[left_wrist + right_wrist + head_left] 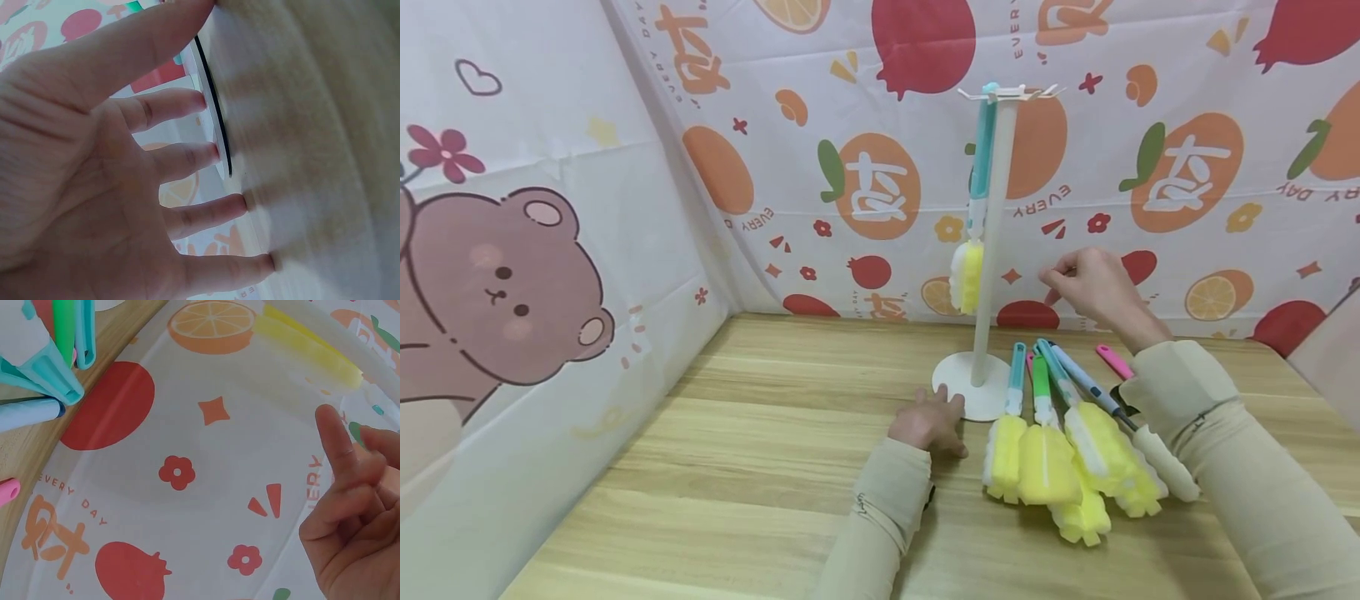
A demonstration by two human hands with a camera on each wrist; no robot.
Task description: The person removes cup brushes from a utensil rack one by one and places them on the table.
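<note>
A white stand (999,192) with small hooks at its top rises from a round base (955,367). One sponge bottle brush (981,175) with a teal handle hangs from a hook, its yellow-and-white sponge beside the pole. My left hand (928,421) has spread fingers; in the left wrist view, some fingertips (195,100) are right at the base's edge. Right of the pole, my right hand (1093,283) is raised in the air. Its fingers bend loosely with nothing between them, the index finger (337,440) partly extended.
Several sponge bottle brushes (1047,467) lie in a pile right of the base, with teal, green and blue handles. A pink handle (1114,361) lies behind them. Printed cloth (805,275) hangs behind and left of the wooden table (730,467).
</note>
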